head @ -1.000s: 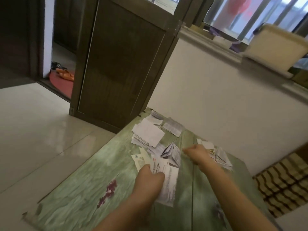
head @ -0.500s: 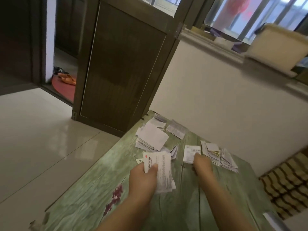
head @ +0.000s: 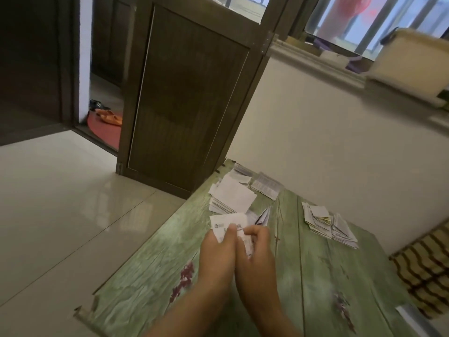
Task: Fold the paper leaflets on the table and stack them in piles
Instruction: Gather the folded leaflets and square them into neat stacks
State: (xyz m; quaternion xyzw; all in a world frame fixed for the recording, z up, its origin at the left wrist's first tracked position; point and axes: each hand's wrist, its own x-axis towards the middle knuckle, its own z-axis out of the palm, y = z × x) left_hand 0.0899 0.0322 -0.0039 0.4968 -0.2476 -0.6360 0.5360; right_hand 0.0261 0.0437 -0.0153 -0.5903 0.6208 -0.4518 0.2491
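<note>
My left hand [head: 218,249] and my right hand [head: 255,249] are side by side above the green table [head: 150,276], both gripping one white printed leaflet [head: 226,221] whose top edge sticks out beyond my fingers. A loose pile of unfolded leaflets [head: 233,197] lies just beyond it. A half-opened leaflet [head: 263,216] stands next to my right hand. Folded leaflets are stacked in piles [head: 328,223] at the right, and one small pile [head: 266,188] sits at the far edge.
The table's left edge drops to a glossy tiled floor [head: 60,203]. A dark wooden door panel [head: 189,98] stands behind the table's far corner. A white wall [head: 340,142] runs along the right, with a patterned mat [head: 427,268] below it.
My right hand has come back from the folded piles at the right and joined my left hand on the leaflet. The leaflet now sits lower in both hands.
</note>
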